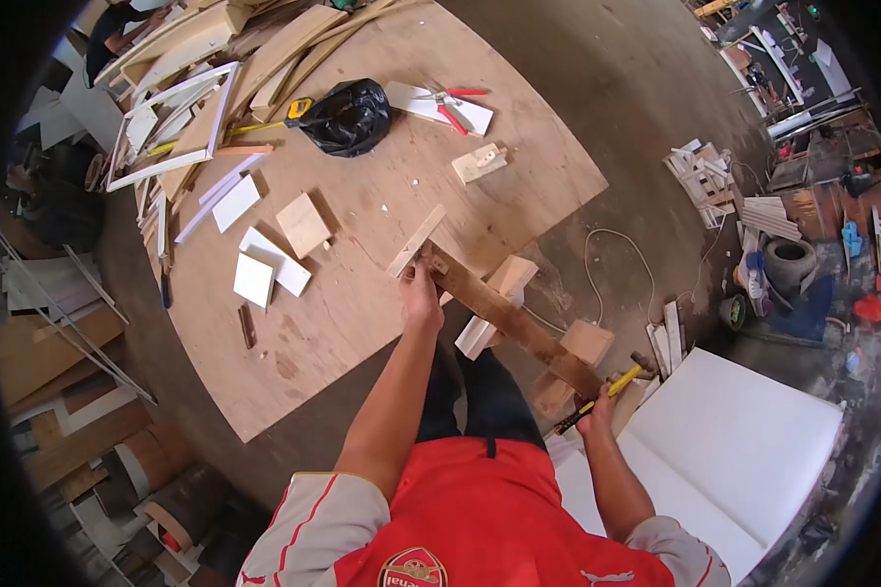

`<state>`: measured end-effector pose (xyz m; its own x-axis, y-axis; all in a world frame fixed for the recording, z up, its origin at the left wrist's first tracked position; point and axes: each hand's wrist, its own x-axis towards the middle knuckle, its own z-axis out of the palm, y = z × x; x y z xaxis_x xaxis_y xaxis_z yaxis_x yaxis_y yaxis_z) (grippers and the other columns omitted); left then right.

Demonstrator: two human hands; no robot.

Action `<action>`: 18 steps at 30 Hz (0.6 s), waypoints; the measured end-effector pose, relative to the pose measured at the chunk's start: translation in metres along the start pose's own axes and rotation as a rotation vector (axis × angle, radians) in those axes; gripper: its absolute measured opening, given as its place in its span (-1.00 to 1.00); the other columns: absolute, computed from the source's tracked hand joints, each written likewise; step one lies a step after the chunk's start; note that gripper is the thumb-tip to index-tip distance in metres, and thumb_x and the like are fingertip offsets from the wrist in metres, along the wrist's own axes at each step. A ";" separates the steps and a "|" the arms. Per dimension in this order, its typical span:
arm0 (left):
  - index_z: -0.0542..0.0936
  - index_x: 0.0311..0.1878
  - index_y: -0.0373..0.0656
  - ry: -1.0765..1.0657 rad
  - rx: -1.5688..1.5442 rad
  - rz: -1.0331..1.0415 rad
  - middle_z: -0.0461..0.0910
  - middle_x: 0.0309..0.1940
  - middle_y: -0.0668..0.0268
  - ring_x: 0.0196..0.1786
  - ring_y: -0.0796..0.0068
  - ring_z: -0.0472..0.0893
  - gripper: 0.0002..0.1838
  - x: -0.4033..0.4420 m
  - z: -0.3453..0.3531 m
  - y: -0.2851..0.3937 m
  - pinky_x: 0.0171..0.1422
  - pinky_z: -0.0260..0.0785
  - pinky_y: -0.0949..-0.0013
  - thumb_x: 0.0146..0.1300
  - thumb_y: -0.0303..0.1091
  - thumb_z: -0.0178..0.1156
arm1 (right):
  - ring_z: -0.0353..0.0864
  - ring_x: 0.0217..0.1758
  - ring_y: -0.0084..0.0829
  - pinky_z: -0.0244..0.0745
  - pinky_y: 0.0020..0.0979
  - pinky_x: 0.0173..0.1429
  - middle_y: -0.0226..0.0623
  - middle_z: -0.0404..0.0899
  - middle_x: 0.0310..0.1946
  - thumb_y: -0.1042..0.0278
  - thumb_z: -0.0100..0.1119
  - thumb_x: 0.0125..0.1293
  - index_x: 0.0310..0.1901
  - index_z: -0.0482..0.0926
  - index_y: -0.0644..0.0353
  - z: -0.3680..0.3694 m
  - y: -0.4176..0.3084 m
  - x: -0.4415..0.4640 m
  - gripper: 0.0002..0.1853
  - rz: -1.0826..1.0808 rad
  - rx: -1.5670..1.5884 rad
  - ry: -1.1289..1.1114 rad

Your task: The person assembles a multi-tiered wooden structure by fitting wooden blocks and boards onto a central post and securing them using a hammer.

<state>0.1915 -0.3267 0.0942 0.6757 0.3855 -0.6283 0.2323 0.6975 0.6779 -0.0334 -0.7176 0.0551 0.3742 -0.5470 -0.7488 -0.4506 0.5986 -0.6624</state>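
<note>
The left hand's [422, 296] fingers are bent in close at the far end of a brown wooden beam [491, 303], gripping it where a pale crosspiece [418, 241] meets it; how far the fingertips wrap underneath cannot be told. The right hand's [595, 415] fingers are curled round the yellow-and-black handle of a hammer [614, 388], its head pointing up and away from the body. That hand is right at the near end of the beam; whether it also grips the wood cannot be told.

The beam slants between the two hands, in front of the person's red shirt [480, 519]. A pale wood block [587, 342] sits beside it near the hammer, and other short pieces show along its middle.

Beyond the left hand spreads a plywood tabletop [362, 318]. On it are a small block [480, 163], red-handled pliers [452, 115] across a white board [477, 119], a black plastic bag [354, 115] with a yellow tape measure [301, 108] beside it, and a square block [303, 225]. Farther left, a white frame [164, 171] lies among offcuts. A white panel [744, 421] is right of the hammer.
</note>
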 end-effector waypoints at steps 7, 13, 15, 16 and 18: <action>0.63 -0.21 -0.08 0.097 0.103 -0.028 0.57 -0.37 0.48 -0.37 0.62 0.53 -0.59 -0.016 -0.002 -0.050 -0.33 0.36 0.42 0.28 0.08 0.46 | 0.54 -0.02 -0.20 0.67 -0.14 -0.06 -0.28 0.42 0.15 -0.09 0.12 0.56 0.33 0.33 -0.32 -0.061 0.041 -0.014 -0.59 0.071 0.048 0.114; 0.65 -0.23 -0.19 0.108 0.334 0.075 0.54 -0.44 0.45 -0.45 0.62 0.49 -0.52 -0.010 -0.001 -0.064 -0.39 0.32 0.42 0.28 0.11 0.46 | 0.56 0.08 -0.21 0.67 -0.08 0.00 -0.29 0.44 0.20 -0.01 0.11 0.58 0.42 0.26 -0.27 -0.068 0.057 0.007 -0.52 0.147 0.052 0.161; 0.65 -0.33 -0.20 0.186 0.358 0.130 0.52 -0.47 0.41 -0.50 0.61 0.45 -0.47 -0.014 0.008 -0.067 -0.45 0.27 0.44 0.24 0.16 0.48 | 0.55 0.03 -0.24 0.67 -0.12 -0.05 -0.29 0.44 0.17 -0.03 0.11 0.58 0.38 0.30 -0.27 -0.061 0.058 0.010 -0.56 0.145 0.051 0.161; 0.64 -0.34 -0.20 0.233 0.356 0.139 0.51 -0.48 0.41 -0.52 0.61 0.44 -0.45 -0.008 0.007 -0.072 -0.46 0.26 0.44 0.22 0.18 0.49 | 0.53 -0.01 -0.28 0.66 -0.14 -0.07 -0.30 0.44 0.14 -0.05 0.11 0.57 0.34 0.34 -0.26 -0.052 0.054 0.006 -0.60 0.135 0.048 0.163; 0.63 -0.35 -0.27 0.185 0.375 0.121 0.52 -0.53 0.37 -0.54 0.57 0.49 -0.36 -0.004 -0.002 -0.069 -0.51 0.36 0.41 0.13 0.25 0.53 | 0.50 -0.04 -0.31 0.66 -0.18 -0.11 -0.30 0.45 0.10 -0.06 0.11 0.57 0.32 0.35 -0.27 -0.049 0.052 0.002 -0.61 0.120 0.030 0.163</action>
<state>0.1719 -0.3755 0.0489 0.5849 0.5762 -0.5708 0.4202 0.3866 0.8210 -0.0954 -0.7165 0.0200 0.1822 -0.5562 -0.8108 -0.4589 0.6812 -0.5704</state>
